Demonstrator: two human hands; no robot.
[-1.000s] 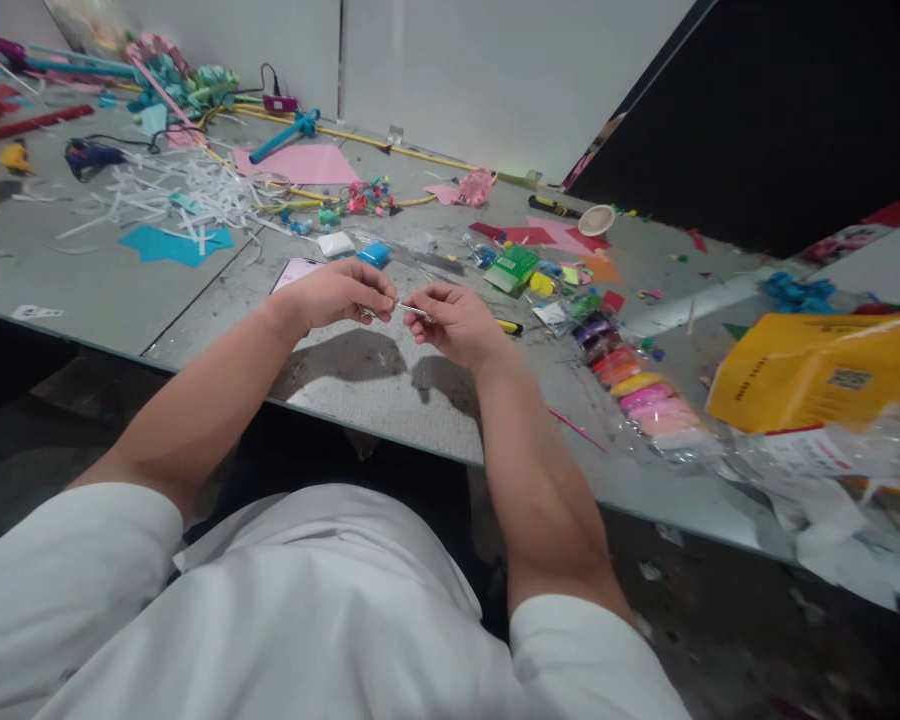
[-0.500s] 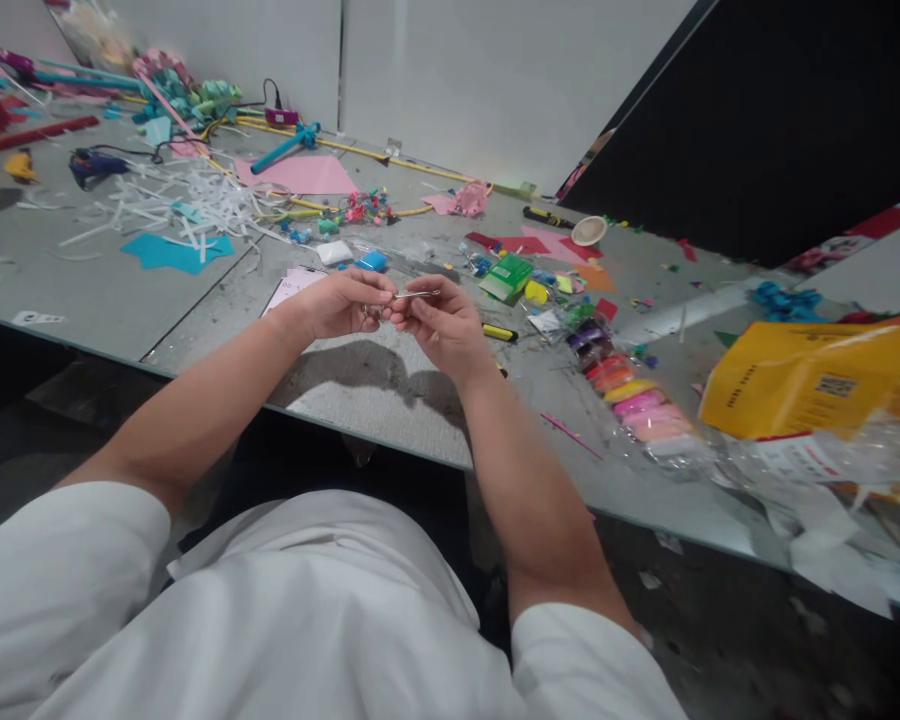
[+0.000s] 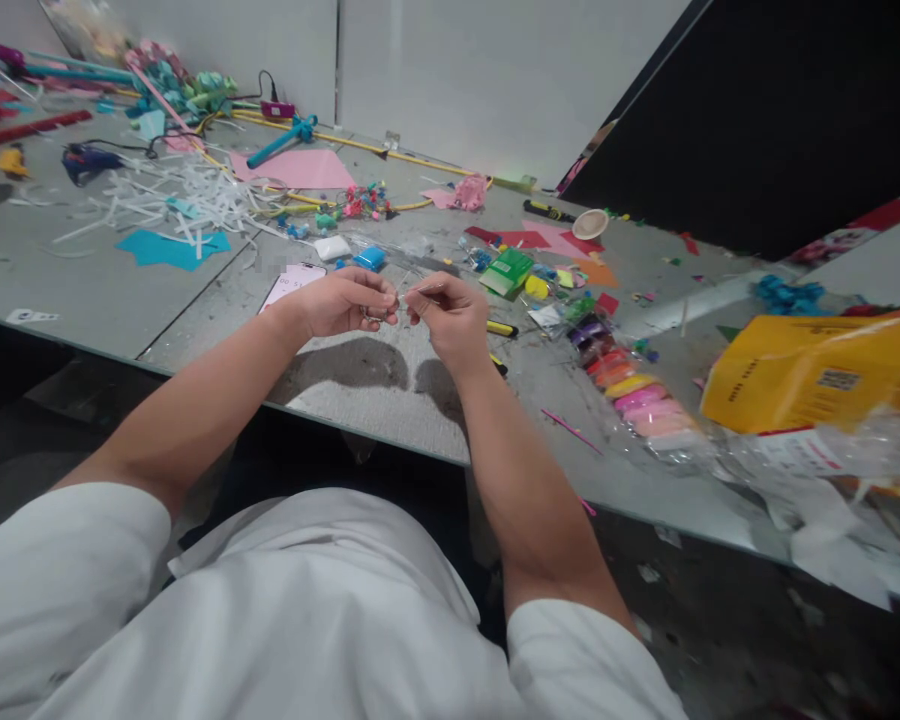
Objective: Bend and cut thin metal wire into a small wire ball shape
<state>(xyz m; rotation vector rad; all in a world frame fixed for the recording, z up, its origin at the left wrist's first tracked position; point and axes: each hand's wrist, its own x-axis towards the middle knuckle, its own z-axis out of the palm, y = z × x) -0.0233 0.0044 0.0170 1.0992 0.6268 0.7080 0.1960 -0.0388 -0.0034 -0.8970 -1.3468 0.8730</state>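
Note:
My left hand (image 3: 345,303) hovers over the near part of the table, thumb and fingers pinched together. Something small, thin and shiny shows under its fingertips, too small to name. Just to its right, my right hand (image 3: 454,318) pinches a thin metallic strip (image 3: 433,290), mostly hidden by the fingers. A narrow gap separates the fingertips of both hands. Behind my left wrist lies a phone (image 3: 291,281) with a lit screen. A blue packet (image 3: 370,259) and a white packet (image 3: 332,247) sit beyond the hands. A yellow-and-black tool (image 3: 502,328) lies beside my right hand.
White paper strips (image 3: 187,190) and a blue paper piece (image 3: 172,248) cover the left side. Rightward are a green packet (image 3: 506,272), a row of colored clay packs (image 3: 637,390) and a yellow bag (image 3: 817,375). The table's front edge (image 3: 375,432) runs below my hands.
The hands have drawn slightly apart, opening a small gap between the fingertips. The metallic strip that reached between them now stays with my right hand.

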